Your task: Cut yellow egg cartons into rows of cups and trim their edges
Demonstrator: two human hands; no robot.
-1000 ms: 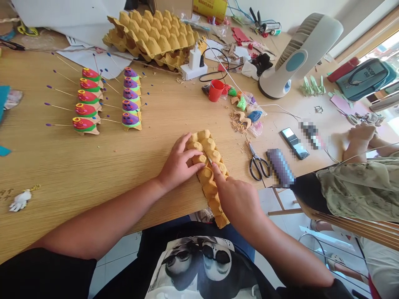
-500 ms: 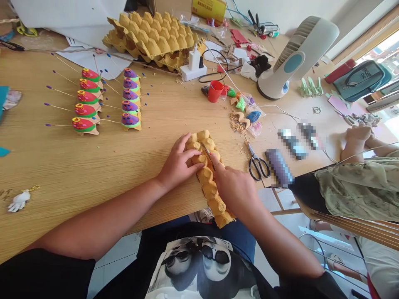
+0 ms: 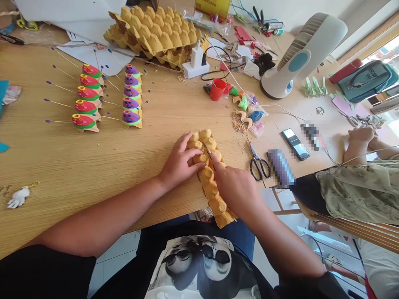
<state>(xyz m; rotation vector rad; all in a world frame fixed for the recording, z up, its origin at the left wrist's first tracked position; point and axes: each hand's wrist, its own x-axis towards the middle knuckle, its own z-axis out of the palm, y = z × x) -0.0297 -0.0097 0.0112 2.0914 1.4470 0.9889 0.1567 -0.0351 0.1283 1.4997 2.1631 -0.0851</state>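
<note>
A yellow egg-carton strip (image 3: 209, 182) lies at the table's near edge and overhangs it. My left hand (image 3: 179, 162) presses flat on its left side, fingers spread over the cups. My right hand (image 3: 234, 186) is closed round a thin blade (image 3: 208, 151) whose tip sits in the groove between the two rows of cups. Only the blade's tip shows; the handle is hidden in my fist.
Black scissors (image 3: 258, 164) lie right of the strip, beside a phone (image 3: 295, 143). Painted carton figures with sticks (image 3: 85, 97) stand in two rows at the left. Stacked egg trays (image 3: 156, 35), a red cup (image 3: 217, 89), a charger block (image 3: 195, 66) and a white fan (image 3: 299, 58) are farther back. Another person's hand (image 3: 360, 139) rests at the right edge.
My right hand has drawn the blade along the groove, first away from me toward the strip's far end, then holding there. The left hand has stayed pressed on the strip.
</note>
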